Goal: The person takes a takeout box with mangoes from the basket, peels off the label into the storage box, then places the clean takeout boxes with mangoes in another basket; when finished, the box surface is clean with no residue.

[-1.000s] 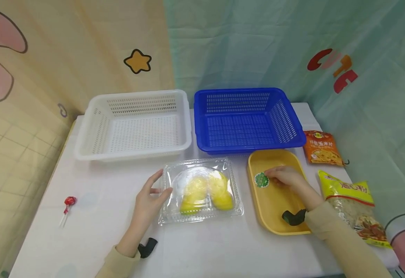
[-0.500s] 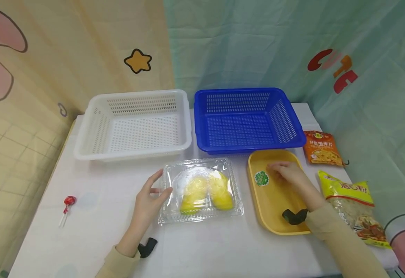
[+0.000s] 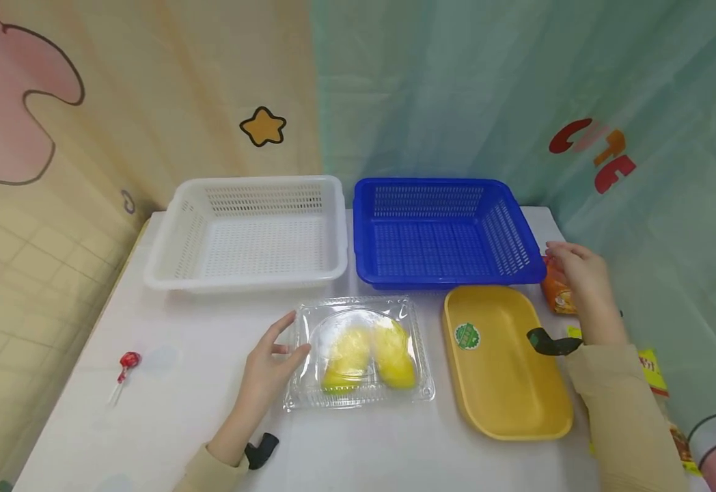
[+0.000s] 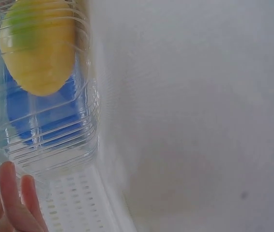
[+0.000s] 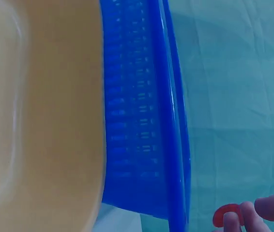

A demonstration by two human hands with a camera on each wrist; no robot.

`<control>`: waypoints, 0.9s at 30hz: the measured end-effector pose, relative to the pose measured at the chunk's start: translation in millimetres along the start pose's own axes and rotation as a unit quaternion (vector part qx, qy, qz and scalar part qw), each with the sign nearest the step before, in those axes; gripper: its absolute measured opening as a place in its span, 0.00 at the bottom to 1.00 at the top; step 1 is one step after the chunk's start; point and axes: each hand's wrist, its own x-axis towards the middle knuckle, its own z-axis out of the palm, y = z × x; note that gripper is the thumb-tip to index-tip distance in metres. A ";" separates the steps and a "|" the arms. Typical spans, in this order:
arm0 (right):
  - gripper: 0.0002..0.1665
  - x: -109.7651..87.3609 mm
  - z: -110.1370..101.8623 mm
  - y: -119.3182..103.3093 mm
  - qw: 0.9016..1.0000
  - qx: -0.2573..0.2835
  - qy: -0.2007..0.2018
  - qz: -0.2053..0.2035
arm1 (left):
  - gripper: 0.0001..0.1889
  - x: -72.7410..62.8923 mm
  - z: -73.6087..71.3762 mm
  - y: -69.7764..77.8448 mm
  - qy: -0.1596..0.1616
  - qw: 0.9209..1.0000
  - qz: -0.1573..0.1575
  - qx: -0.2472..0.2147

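Note:
A clear plastic clamshell box (image 3: 416,342) with two yellow fruits (image 3: 347,355) inside lies in the middle of the table. One fruit (image 4: 40,53) has a green patch in the left wrist view; it looks like a mango. My left hand (image 3: 268,362) rests at the box's left edge, thumb and index finger spread along it. At the far right, my right hand (image 3: 585,280) hovers over an orange snack bag (image 3: 555,283) and partly covers it. In the right wrist view only the fingertips (image 5: 272,208) of that hand show, with no object visible between them.
A white basket (image 3: 247,281) and a blue basket (image 3: 450,279) stand along the back. A yellow tray (image 3: 499,396) with a green sticker sits front right. A yellow pasta bag (image 3: 653,372) lies partly behind my right sleeve. A red lollipop (image 3: 128,361) lies at left.
My right hand has left the yellow tray and moved right and away from me to the orange bag. My left hand stays at the box. The head view has tilted slightly up.

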 end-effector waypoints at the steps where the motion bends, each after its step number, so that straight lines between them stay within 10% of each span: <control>1: 0.32 5.9 -1.0 -1.7 1.000 0.003 0.006 0.013 | 0.35 0.2 0.9 0.1 0.002 1.000 0.000 0.001; 12: 0.35 47.1 11.8 1.4 0.995 0.056 -0.007 0.077 | 0.35 7.2 5.2 1.6 0.009 0.999 0.036 0.001; 27: 0.35 54.6 7.3 0.1 0.996 0.026 -0.007 0.087 | 0.32 -3.0 -5.5 20.0 0.002 0.999 0.035 -0.017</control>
